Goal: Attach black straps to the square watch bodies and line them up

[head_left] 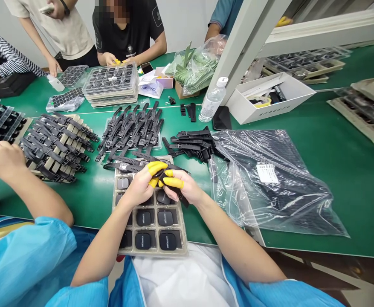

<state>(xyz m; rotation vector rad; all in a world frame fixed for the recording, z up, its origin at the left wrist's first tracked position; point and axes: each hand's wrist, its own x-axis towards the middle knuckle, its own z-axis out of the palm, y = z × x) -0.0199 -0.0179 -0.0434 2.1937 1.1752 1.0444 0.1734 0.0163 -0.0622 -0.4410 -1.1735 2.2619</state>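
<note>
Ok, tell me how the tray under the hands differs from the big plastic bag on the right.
The tray is beige with separate square compartments; the bag is clear, wrinkled and has no dividers showing.
The tray holds dark square pieces set apart in rows, while the bag's dark contents look like one mass.
The bag carries a white label; none shows on the tray.
Both contain dark items.
</note>
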